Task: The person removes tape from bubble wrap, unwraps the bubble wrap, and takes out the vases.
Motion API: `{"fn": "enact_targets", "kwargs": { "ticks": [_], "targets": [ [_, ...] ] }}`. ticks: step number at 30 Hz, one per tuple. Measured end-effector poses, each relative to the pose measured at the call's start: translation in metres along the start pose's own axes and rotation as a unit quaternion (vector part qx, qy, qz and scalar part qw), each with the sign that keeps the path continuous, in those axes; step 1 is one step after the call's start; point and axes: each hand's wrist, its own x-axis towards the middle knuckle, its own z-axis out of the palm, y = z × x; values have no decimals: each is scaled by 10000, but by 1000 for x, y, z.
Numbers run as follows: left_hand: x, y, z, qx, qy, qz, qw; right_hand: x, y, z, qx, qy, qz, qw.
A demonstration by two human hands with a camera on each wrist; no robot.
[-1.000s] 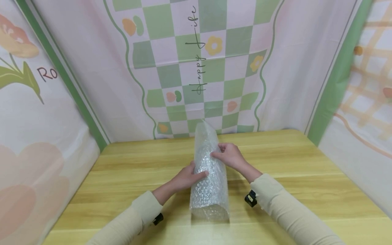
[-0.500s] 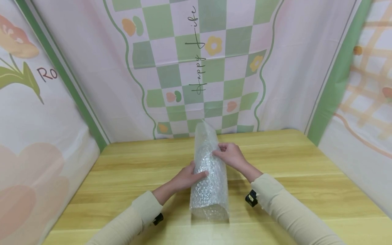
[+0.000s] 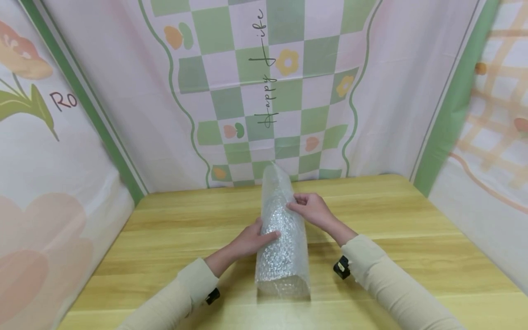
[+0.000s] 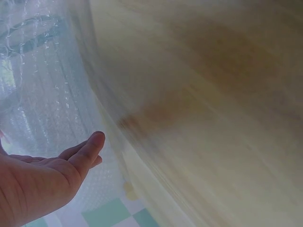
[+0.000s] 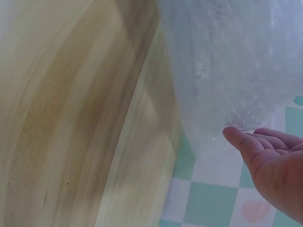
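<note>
"What's each grip doing?"

"The left hand (image 3: 250,239) is clamping the bubble wrap (image 3: 281,263), its thumb lying over the top. The right hand (image 3: 311,211) is pinching it farther up, along the right side."

"And where is the wrap resting?"

"It's lying rolled between the 2 hands on the wooden counter (image 3: 185,220), its near end gaping. Beyond, a green-and-white checked cloth (image 3: 284,94) is hanging."
</note>
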Motion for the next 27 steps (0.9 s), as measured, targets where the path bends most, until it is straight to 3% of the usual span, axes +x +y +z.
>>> {"fn": "enact_targets", "kwargs": {
  "ticks": [16, 27],
  "targets": [
    [0, -2, 0, -80, -52, 41, 9999, -4, -1, 0, 66, -175, 7, 9998],
    [2, -2, 1, -48, 11, 6, 10000, 7, -5, -1, -97, -8, -297, 9995]
  ]
}}
